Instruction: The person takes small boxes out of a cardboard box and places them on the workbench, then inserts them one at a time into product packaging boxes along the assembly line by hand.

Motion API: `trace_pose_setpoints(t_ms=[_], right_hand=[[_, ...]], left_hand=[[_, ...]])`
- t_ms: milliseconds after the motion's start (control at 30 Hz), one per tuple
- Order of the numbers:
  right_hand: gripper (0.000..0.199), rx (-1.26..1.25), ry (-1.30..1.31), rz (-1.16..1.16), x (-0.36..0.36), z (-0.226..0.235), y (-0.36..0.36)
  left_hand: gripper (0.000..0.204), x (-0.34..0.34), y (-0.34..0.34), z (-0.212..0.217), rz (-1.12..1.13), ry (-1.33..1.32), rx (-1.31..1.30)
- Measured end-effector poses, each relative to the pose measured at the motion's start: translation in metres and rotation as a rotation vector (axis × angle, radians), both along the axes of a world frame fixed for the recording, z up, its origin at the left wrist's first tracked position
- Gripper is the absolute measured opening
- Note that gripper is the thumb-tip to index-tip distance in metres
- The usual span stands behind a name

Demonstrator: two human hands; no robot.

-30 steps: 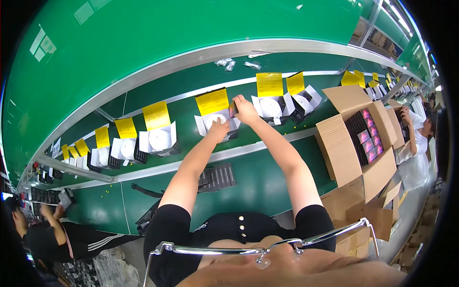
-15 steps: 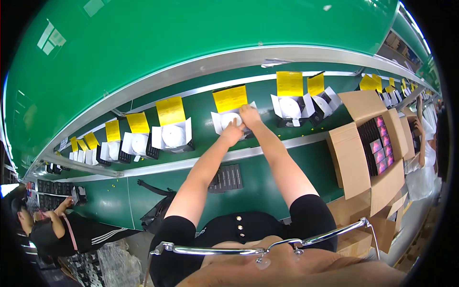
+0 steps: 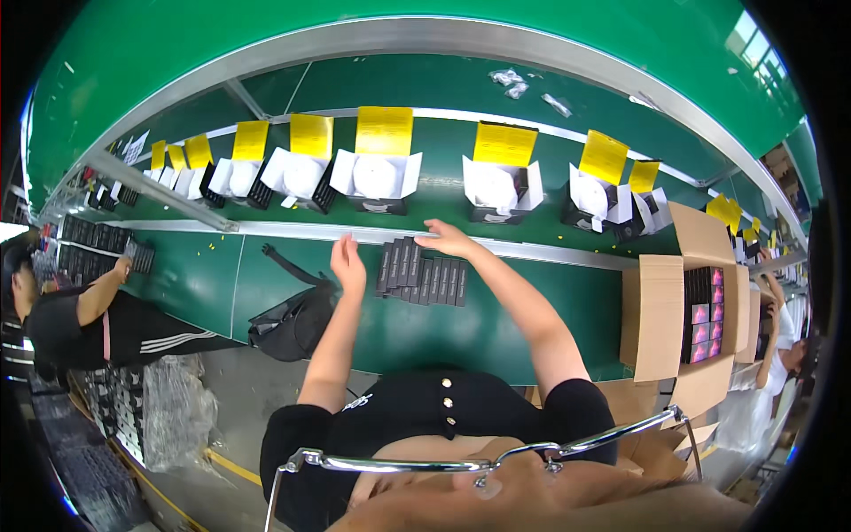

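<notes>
Both hands had drawn back from the open white box with the yellow flap (image 3: 383, 168) on the conveyor belt (image 3: 443, 208), where they were busy half a second earlier, to the near green bench. Right hand (image 3: 448, 239) hovered flat, fingers spread, holding nothing, over the far right corner of the row of slim black boxes (image 3: 424, 279). Left hand (image 3: 347, 263) stood raised and open, also empty, just beside the row's left end.

Row ran left to right across the bench; each black box lay with its long axis pointing away from the person. Right hand was the nearer, directly above the row.

Could not tell whether the right fingertips touched the boxes. Contents of the white boxes were only pale round shapes. Cardboard carton (image 3: 660, 310) at right was partly cut off by fisheye bend.
</notes>
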State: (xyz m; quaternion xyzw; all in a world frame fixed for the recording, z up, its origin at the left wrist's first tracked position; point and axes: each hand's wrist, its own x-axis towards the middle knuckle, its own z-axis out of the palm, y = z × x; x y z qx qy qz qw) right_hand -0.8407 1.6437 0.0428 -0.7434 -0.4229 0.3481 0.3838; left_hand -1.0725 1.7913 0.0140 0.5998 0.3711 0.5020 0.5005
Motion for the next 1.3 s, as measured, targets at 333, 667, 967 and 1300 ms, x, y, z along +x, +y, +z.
trace_pose_setpoints(t_ms=[333,667,967,1300], right_hand=[[0.055,-0.098,0.699,0.107,0.038,0.092,0.062],[0.072,-0.031,-0.601,-0.015,0.061,0.129,0.181],[0.046,-0.382,-1.226,-0.073,0.038,0.008,0.213],[0.05,0.233,-0.87,-0.005,-0.057,0.034,0.149]], left_hand=[[0.031,-0.163,-0.064,-0.07,-0.264,0.732,0.511],[0.036,-0.176,-0.043,-0.08,-0.314,0.762,0.472],[0.036,-0.189,-0.021,-0.091,-0.311,0.746,0.424],[0.036,-0.207,0.0,-0.089,-0.294,0.747,0.464]])
